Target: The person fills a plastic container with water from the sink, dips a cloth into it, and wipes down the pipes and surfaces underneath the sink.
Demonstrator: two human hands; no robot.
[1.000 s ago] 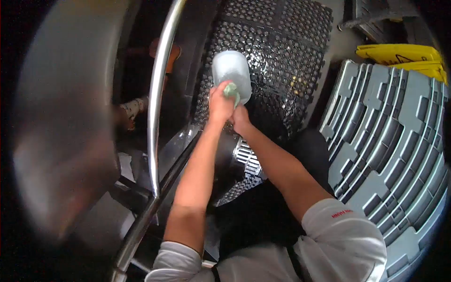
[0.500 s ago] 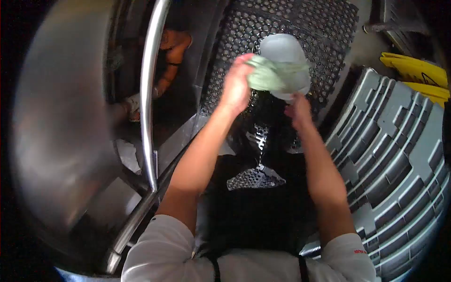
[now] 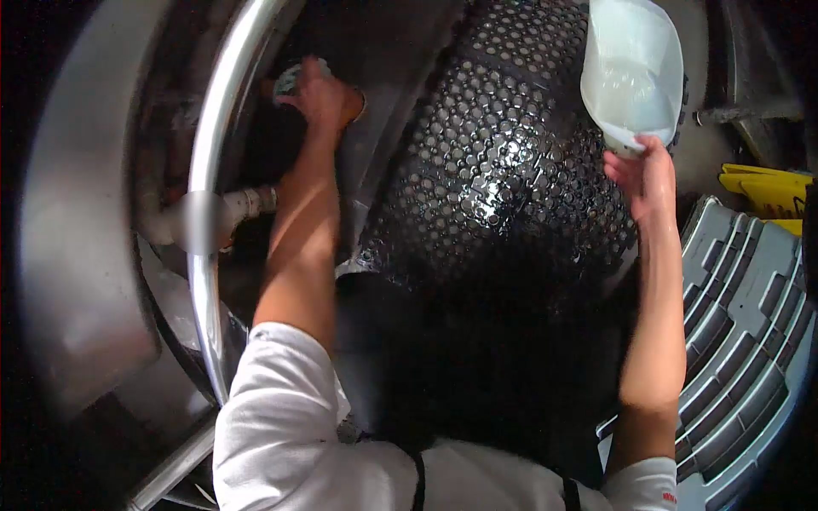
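The right hand (image 3: 649,179) is gripping a white scoop (image 3: 632,64) by its near end, long axis pointing forward; the left hand (image 3: 322,98) is clutching a cloth (image 3: 289,81).

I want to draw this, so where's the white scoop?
In the head view, the scoop is at the upper right, its near end held in the right hand, by the mat's right edge.

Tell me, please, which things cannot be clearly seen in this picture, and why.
Head view:
Pale green cloth: mostly hidden by the left grip.
White scoop: held end partly covered by the right grip; top cut off by the upper edge.
Red sleeve lettering: too small to read.
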